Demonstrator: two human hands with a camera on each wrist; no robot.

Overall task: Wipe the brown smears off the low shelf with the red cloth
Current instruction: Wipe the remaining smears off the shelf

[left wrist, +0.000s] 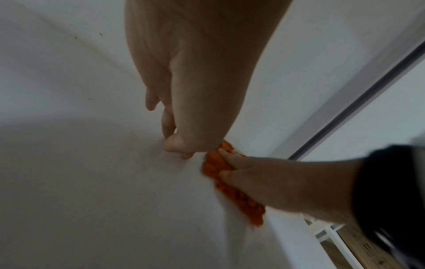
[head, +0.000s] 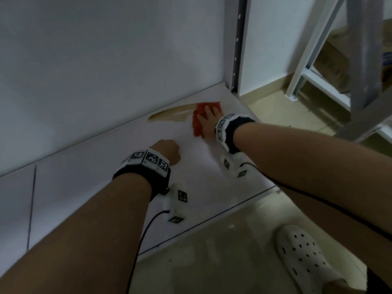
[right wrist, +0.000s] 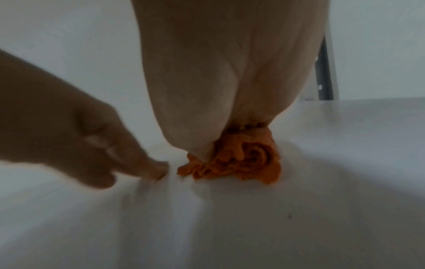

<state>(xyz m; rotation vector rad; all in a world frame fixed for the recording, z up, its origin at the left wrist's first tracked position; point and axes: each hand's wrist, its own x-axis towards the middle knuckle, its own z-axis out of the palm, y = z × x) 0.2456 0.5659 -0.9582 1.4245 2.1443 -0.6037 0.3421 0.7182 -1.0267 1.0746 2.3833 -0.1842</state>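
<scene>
Red cloth (head: 198, 122) half-hidden under right hand (head: 209, 122), edges blurred

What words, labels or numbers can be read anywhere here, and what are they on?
No readable words or numbers in any view.
Wristbands: black-and-white square code patterns, not text.
White blocks under the wrists: the same kind of code squares, no letters.
Blue item at the far right edge: any print is too blurred to read.
Red cloth, low shelf and white shoe: no markings visible.
</scene>
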